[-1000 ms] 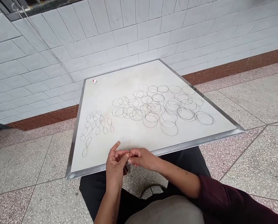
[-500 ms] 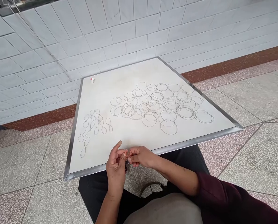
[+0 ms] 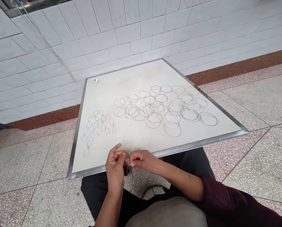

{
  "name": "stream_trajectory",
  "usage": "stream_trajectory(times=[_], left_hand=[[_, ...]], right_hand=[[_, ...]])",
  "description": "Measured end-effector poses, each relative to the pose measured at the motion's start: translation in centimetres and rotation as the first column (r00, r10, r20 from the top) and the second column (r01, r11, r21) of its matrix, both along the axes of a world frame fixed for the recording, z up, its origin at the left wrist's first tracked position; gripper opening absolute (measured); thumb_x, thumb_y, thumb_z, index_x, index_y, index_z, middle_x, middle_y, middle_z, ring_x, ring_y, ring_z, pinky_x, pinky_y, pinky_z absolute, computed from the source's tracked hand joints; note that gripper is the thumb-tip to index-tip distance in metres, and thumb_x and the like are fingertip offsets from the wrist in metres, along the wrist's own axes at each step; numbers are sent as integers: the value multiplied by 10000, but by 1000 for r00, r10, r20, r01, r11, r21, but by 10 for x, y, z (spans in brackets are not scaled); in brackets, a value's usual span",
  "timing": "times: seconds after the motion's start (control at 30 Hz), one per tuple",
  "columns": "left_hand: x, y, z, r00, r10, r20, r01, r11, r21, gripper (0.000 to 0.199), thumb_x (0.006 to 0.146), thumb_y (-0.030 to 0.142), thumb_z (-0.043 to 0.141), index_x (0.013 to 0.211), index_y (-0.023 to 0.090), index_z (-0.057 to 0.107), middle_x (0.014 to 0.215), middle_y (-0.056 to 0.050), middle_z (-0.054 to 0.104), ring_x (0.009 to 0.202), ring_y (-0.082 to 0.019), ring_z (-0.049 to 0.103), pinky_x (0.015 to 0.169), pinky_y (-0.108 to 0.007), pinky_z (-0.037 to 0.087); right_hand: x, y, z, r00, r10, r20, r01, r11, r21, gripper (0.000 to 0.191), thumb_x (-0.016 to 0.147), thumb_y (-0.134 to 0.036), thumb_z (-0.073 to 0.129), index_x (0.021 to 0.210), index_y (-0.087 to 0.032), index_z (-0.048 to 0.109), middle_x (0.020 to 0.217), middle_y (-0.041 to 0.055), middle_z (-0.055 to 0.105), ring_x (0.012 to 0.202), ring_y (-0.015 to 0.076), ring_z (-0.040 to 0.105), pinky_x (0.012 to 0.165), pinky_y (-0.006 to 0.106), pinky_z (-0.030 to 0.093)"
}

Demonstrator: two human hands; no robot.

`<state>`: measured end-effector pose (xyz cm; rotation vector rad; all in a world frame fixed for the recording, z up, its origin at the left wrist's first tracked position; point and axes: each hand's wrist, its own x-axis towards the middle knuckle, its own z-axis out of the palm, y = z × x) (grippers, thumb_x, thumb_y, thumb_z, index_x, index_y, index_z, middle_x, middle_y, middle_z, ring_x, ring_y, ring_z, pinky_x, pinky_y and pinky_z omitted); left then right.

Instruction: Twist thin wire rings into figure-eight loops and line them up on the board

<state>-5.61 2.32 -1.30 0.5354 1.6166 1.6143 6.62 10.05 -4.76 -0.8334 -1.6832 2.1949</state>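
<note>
A thin wire loop (image 3: 130, 155) is pinched between both my hands at the table's near edge. My left hand (image 3: 116, 162) grips its left side with thumb and fingers, the index finger pointing up and away. My right hand (image 3: 142, 161) closes thumb against fingers on the wire just beside it. Another part of the wire hangs below the fingers. On the left of the table lie several wire pieces twisted into figure-eights (image 3: 88, 147). Many plain round wire rings (image 3: 172, 129) lie overlapping across the middle and right.
The white table (image 3: 129, 74) has a metal rim (image 3: 202, 137) and stands against a tiled wall (image 3: 122, 44). A small white and red object (image 3: 96, 81) sits in its far left corner. My legs are under the near edge, above a speckled floor (image 3: 57, 201).
My hands have drawn slightly apart, and the wire loop between them shows more openly. The whole view has shifted a little. Wires on the table lie as before.
</note>
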Motion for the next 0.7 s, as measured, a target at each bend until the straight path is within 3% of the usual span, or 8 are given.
stream_trajectory(times=[0.2,0.37,0.43,0.53,0.7], left_hand=[[-3,7,-3,999,26,34,-26,999,-20,440,778,332,718,1173,185,590,811,11,648,536,-77,553,529,-214,445],[-4,2,10,1000,-13,-9,13,999,-46,525,785,416,712,1245,208,568,980,-50,676,811,-159,635,696,-284,529],[-4,-5,11,999,-43,-6,43,997,-59,551,774,435,721,1254,214,567,985,-50,675,834,-173,638,712,-300,537],[-3,-14,6,997,-81,13,81,995,-61,539,742,391,760,1215,196,589,874,-23,678,724,-146,625,673,-272,517],[-1,-16,-2,1000,-19,12,19,999,-46,467,733,360,761,1142,183,623,697,24,637,637,-137,605,628,-259,492]], right_hand=[[-1,-1,0,1000,12,-10,-12,1000,4,133,751,-275,660,695,-190,575,595,-42,564,578,127,568,569,245,430],[-4,5,-1,997,-76,-29,73,992,-105,232,708,-367,723,742,-172,601,597,-39,586,562,108,554,576,248,460],[-4,8,1,993,-113,-26,108,984,-144,285,684,-400,748,759,-165,605,585,-36,596,544,104,553,561,248,465],[-5,10,5,986,-164,-21,157,970,-186,336,650,-422,782,764,-159,606,596,-32,616,534,100,562,547,246,475],[-6,10,7,985,-174,-14,165,955,-246,346,632,-402,818,784,-151,633,629,-19,649,579,107,608,589,253,510]])
